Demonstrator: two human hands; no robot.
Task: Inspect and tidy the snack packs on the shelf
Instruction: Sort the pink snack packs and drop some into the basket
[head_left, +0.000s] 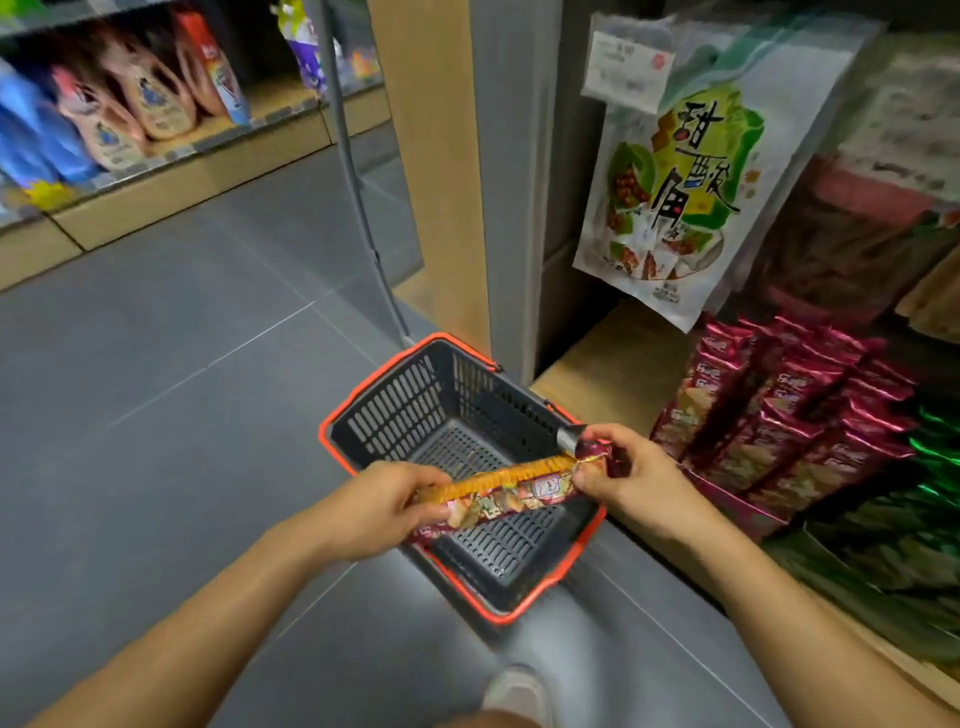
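holding snack pack (506, 493) crosswise, left hand (374, 512) low, right hand (626, 473) higher.

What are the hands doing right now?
Left hand: closed, gripping one end of the snack pack.
Right hand: closed, pinching its other end.

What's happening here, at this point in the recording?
A person holds one maroon snack pack in both hands, edge up, above a grey shopping basket that stands on the floor. The left hand grips its left end; the right hand pinches the right end. More maroon packs stand in rows on the low shelf to the right.
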